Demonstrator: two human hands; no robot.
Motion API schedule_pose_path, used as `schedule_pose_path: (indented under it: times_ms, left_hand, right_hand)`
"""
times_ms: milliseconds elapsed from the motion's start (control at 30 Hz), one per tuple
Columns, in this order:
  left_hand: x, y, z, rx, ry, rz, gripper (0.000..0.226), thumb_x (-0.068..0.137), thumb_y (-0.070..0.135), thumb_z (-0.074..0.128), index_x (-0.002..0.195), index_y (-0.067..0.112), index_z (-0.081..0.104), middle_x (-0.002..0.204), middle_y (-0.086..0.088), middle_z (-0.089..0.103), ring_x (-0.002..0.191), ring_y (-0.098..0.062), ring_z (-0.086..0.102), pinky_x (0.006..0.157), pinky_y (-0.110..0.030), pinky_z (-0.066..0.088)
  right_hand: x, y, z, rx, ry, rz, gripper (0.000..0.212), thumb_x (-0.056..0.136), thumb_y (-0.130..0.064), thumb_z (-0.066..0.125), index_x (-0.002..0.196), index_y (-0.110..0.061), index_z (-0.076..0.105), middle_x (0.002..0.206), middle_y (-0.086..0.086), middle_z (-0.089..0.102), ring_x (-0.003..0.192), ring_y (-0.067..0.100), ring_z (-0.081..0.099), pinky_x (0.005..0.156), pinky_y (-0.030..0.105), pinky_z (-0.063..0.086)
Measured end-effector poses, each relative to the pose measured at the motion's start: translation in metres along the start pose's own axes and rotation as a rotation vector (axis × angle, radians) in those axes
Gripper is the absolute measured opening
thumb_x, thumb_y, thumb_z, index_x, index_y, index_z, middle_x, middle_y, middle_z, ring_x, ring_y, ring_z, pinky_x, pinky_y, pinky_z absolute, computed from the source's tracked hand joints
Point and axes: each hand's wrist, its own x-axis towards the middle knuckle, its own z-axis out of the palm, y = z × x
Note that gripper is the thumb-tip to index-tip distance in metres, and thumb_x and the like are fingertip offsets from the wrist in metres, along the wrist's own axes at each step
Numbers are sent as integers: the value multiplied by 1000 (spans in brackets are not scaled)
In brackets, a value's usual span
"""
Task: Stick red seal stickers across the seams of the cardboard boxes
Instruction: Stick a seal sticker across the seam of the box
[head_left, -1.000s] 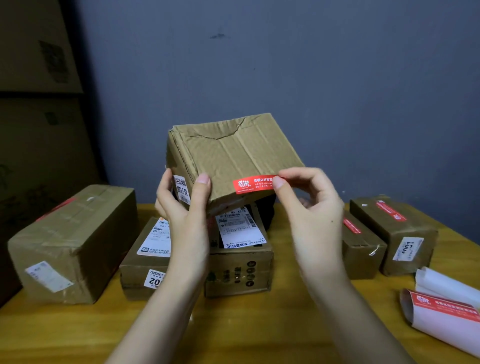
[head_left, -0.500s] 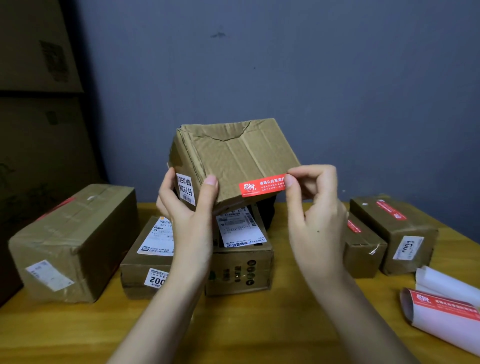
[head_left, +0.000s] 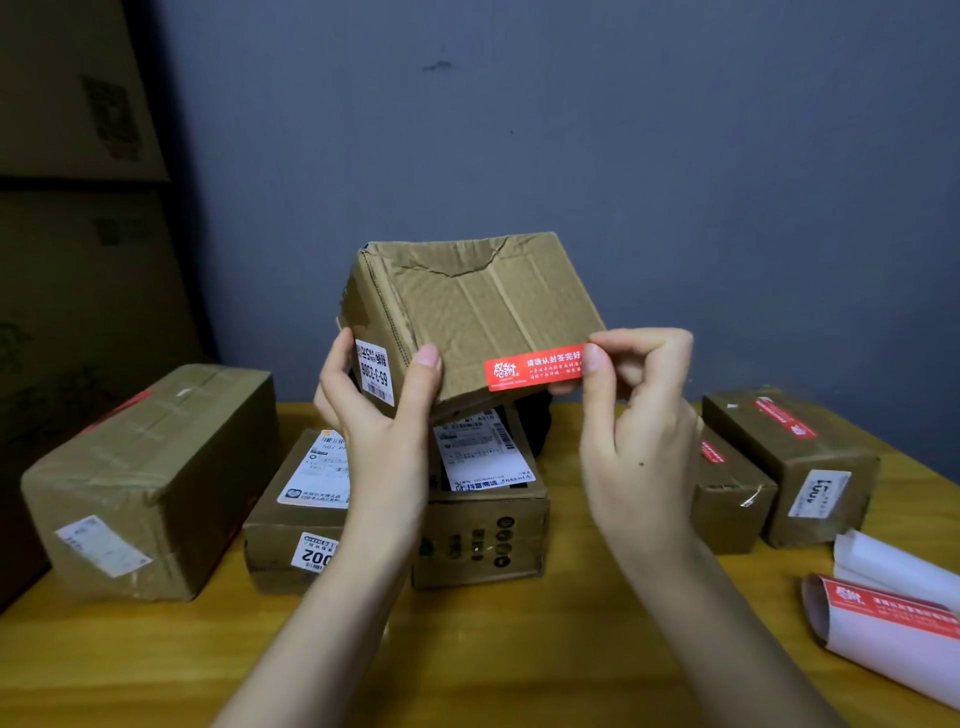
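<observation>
The held box (head_left: 467, 317) has tilted slightly more upright.

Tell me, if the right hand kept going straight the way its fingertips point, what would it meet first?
The right hand pinches the free end of the red seal sticker, fingertips pointing left. Going on, it would likely first meet the lifted cardboard box, near its lower right corner. Depth is hard to judge from this single view.

The held cardboard box (head_left: 483, 317) was plain brown; its seal sticker (head_left: 530, 368) was red with white lettering; the barcode label (head_left: 375, 375) was white with black print; the table (head_left: 467, 660) was yellowish
</observation>
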Motion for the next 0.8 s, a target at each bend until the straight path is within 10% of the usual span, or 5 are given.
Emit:
schedule_pose_path:
  times_ms: [433,800]
  left_hand:
    - [0,0,-2,-10,-72,-25,82,56,69,63,129,48,30,142,12,26,129,-13,43,107,-42,40]
    - [3,-1,-1,6,-39,-37,84,54,68,63,128,45,31,138,11,26,126,-8,42,107,-41,41]
  right_hand:
    - [4,-5,-2,296,-28,277,5,98,-19,48,100,-15,48,92,-11,59,87,-1,59,70,9,44]
    - [-1,-1,1,4,-38,51,10,102,-29,37,104,-20,39,65,-15,49,54,-6,48,48,8,33]
